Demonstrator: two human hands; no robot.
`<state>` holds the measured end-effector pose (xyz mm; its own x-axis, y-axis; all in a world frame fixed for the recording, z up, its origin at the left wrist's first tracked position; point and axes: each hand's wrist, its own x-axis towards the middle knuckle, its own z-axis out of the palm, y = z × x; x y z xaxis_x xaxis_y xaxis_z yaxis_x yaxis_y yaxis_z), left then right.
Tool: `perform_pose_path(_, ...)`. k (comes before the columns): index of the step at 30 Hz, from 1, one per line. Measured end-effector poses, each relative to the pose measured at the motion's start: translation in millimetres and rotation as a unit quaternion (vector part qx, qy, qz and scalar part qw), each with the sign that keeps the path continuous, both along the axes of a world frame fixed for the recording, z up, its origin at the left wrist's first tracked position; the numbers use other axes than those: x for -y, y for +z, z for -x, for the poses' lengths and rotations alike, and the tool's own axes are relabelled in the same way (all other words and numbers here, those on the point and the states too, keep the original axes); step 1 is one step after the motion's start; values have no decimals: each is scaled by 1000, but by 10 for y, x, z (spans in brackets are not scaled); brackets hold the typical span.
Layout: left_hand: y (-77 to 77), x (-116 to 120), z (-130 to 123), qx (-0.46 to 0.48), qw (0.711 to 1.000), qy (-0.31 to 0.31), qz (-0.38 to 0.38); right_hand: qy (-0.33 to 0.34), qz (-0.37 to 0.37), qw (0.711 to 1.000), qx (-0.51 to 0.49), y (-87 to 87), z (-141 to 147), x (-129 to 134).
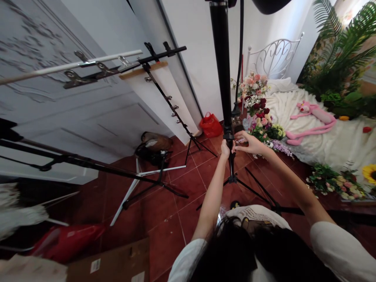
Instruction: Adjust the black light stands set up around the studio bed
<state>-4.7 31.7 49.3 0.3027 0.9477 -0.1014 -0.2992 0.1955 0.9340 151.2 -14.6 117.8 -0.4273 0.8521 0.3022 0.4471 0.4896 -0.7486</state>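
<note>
Directly ahead, the black light stand (222,70) rises upright from the tiled floor (188,196). Left hand (225,150) wraps closed around its pole to steady it, while right hand (249,144) pinches the clamp knob (238,141) beside it.

Bright soft daylight from the upper right, dim lower left corner, strong wide-angle bending at edges, slight blur
</note>
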Motion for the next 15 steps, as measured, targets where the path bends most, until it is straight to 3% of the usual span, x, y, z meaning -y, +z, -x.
perform_pose_path(3, 28, 4, -6, -5, 1000, -11, -19, -53, -14, 995, 88, -422, -87, 170)
perform_pose_path(6, 48, 10, 2, -4, 999, -26, -29, -60, -15, 988, 142, -662, -44, 228)
perform_pose_path(11, 45, 12, 22, 9, 999, -43, -23, -82, 8, 982, 169, -712, 103, 135)
perform_pose_path(15, 37, 2, 20, 22, 999, -41, 3, -133, 56, 984, 100, -824, 153, -8)
